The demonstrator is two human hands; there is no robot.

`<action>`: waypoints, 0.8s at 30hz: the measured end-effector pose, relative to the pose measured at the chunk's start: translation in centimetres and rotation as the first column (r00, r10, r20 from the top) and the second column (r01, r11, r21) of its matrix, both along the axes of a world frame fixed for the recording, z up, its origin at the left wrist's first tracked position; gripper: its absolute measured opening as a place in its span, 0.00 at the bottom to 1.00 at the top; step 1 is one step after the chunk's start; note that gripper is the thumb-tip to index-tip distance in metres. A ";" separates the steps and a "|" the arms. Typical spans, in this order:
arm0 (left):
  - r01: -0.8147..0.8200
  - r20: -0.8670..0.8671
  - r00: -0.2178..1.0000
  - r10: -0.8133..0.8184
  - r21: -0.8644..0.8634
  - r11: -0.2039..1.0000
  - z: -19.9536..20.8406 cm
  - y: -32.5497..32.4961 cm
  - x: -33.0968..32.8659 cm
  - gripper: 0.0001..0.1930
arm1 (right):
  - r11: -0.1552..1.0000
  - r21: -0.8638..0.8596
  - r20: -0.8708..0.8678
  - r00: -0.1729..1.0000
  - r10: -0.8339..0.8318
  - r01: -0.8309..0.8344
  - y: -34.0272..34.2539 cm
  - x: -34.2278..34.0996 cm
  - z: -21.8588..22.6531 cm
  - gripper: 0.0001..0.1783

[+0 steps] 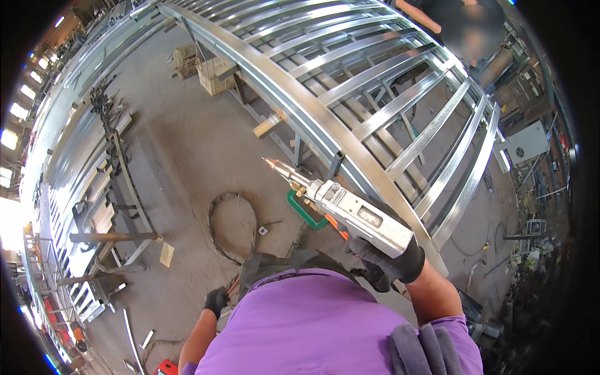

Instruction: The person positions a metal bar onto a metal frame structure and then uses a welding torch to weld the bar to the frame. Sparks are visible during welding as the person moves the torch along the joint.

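In my right hand, in a dark glove, is a silver-white handheld welding gun. Its narrow copper-coloured tip points up and left, apart from the metal frame. Below the gun's front, a green loop-shaped part and an orange strip show. My left hand, also in a dark glove, hangs low beside my left hip. Its fingers look curled beside a thin orange-red length; whether they grip it is hard to see.
A long shiny metal frame with crossbars stretches from far left to near right. A person stands beyond it. A coiled hose lies on the floor ahead. Stacked metal panels stand left, and a crate sits farther off.
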State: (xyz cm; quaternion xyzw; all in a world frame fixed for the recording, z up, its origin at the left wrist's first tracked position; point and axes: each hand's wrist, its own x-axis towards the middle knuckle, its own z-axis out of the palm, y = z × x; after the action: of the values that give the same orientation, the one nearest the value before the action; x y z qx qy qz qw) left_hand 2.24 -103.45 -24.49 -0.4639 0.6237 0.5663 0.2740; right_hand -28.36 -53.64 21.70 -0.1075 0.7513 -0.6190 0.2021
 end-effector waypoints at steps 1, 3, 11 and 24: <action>-0.062 -0.049 0.997 0.061 -0.003 0.998 2.4 -0.1 -4.3 0.20 | 1.000 -0.024 -0.042 0.999 -0.015 0.014 0.1 -0.2 0.7 0.34; -0.103 -0.089 0.991 0.099 -0.041 0.994 6.3 0.2 -12.1 0.17 | 0.997 -0.054 -0.077 0.995 -0.065 0.061 0.3 -1.8 1.4 0.34; 0.032 -0.533 0.842 -0.081 -0.101 0.994 10.5 -3.4 -38.9 0.17 | 0.961 -0.096 0.054 0.965 -0.257 0.261 0.9 -7.6 3.5 0.26; -0.140 -0.670 0.493 -0.555 -0.691 0.709 24.5 0.9 -84.5 0.27 | 0.889 0.052 0.239 0.858 -0.454 0.456 -1.8 -23.2 10.0 0.27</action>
State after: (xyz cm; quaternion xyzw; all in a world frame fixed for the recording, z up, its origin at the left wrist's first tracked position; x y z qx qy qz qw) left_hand -82.26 -102.59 0.00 -0.1056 0.8874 0.4115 -0.1789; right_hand -51.60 -55.49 31.67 0.1492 0.7229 -0.6598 0.1409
